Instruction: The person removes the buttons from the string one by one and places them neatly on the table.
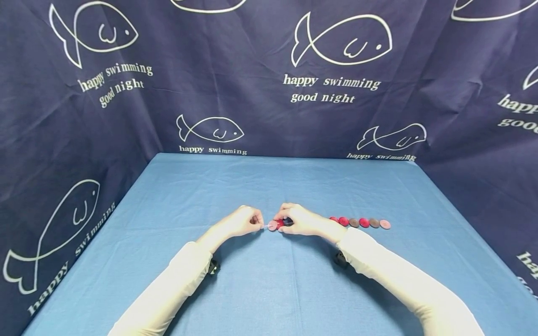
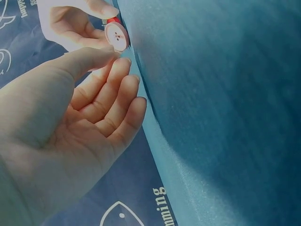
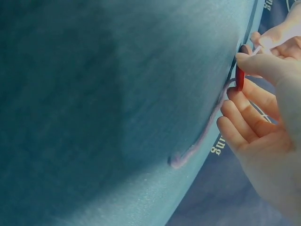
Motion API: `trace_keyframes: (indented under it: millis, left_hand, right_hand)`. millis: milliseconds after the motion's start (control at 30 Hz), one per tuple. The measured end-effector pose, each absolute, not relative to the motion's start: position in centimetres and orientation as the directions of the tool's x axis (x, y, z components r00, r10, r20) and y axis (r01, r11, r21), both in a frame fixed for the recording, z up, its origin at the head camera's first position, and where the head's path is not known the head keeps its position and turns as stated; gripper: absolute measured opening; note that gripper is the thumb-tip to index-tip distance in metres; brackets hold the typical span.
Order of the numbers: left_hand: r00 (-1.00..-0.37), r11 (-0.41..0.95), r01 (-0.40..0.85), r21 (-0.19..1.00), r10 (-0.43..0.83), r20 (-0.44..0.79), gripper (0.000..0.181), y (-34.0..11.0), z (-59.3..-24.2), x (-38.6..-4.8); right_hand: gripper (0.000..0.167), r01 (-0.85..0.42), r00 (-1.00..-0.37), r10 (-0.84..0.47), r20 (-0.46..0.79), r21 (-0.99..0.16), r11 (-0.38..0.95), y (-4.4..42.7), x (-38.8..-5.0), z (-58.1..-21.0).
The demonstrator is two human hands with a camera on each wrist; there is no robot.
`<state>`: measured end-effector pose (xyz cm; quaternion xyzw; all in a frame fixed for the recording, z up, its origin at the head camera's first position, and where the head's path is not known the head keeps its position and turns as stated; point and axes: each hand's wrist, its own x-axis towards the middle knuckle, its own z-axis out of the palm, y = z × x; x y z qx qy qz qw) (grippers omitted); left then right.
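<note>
A round pink button [image 1: 272, 225] with several small holes sits against a red button [image 1: 280, 225] between the two hands. My right hand [image 1: 300, 220] pinches the red button, seen edge-on in the right wrist view, between thumb and fingers. From the left, my left hand [image 1: 245, 220] pinches a thin pale cord [image 1: 265, 226] between thumb and index finger, close to the pink button. The cord's other stretch [image 3: 203, 134] trails from the red button along the blue cloth in the right wrist view. How it passes through the holes is too small to tell.
A row of red, brown and pink buttons [image 1: 364, 222] lies on the blue tablecloth [image 1: 269, 289] to the right, partly behind the right forearm. Dark fabric [image 1: 260, 84] with fish drawings hangs around the table. Dark wrist devices [image 1: 213, 267] sit under both sleeves.
</note>
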<state>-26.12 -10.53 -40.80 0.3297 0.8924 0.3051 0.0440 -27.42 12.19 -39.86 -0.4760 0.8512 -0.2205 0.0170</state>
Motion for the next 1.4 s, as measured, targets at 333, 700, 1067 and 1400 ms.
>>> trace_keyframes:
  millis: [333, 700, 1067, 1400]
  left_hand:
    - [-0.778, 0.596, 0.565, 0.571, 0.615, 0.128, 0.005, -10.6, -40.8, -26.1]
    - [-0.779, 0.598, 0.566, 0.568, 0.612, 0.132, 0.006, -10.7, -40.6, -26.0]
    - [-0.783, 0.597, 0.558, 0.576, 0.609, 0.128, 0.005, -10.8, -40.8, -26.0]
    - [-0.783, 0.600, 0.556, 0.574, 0.610, 0.121, 0.005, -10.8, -40.9, -26.1]
  right_hand:
    - [0.025, -0.806, -0.538, -0.822, 0.189, -0.400, 0.436, 12.3, -27.6, -39.9]
    - [0.026, -0.798, -0.551, -0.813, 0.186, -0.403, 0.449, 12.8, -28.0, -40.1]
    - [0.026, -0.793, -0.562, -0.806, 0.187, -0.399, 0.460, 13.2, -27.8, -39.9]
    - [0.024, -0.803, -0.553, -0.804, 0.218, -0.397, 0.444, 13.9, -28.1, -39.9]
